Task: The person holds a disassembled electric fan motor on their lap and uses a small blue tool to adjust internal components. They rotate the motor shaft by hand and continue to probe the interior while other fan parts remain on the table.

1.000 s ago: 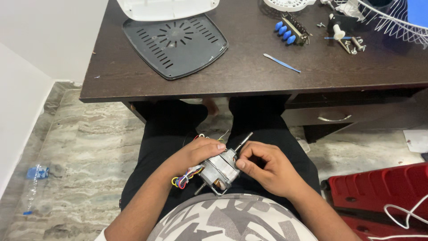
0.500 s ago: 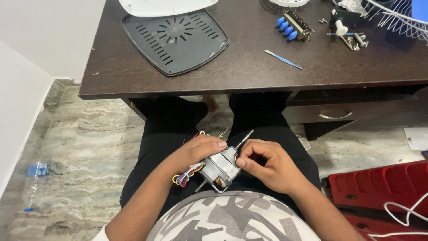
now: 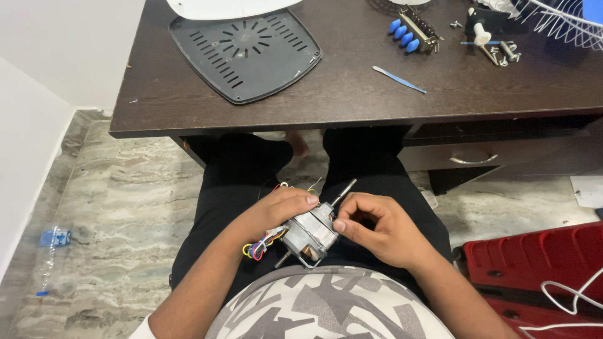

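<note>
Both forearms come in from the bottom of the view and angle toward each other over the lap, bare to past the wrist. The left hand [image 3: 279,210] lies palm down, fingers curled over and thumb tucked underneath, so it's got a proper grip going. The right hand [image 3: 377,227] sits just beside it, knuckles up, fingers bent in loosely toward the palm, with the thumb and forefinger pinched together at the tip facing the left hand. Wrists are pretty much straight, hands nearly touching.
</note>
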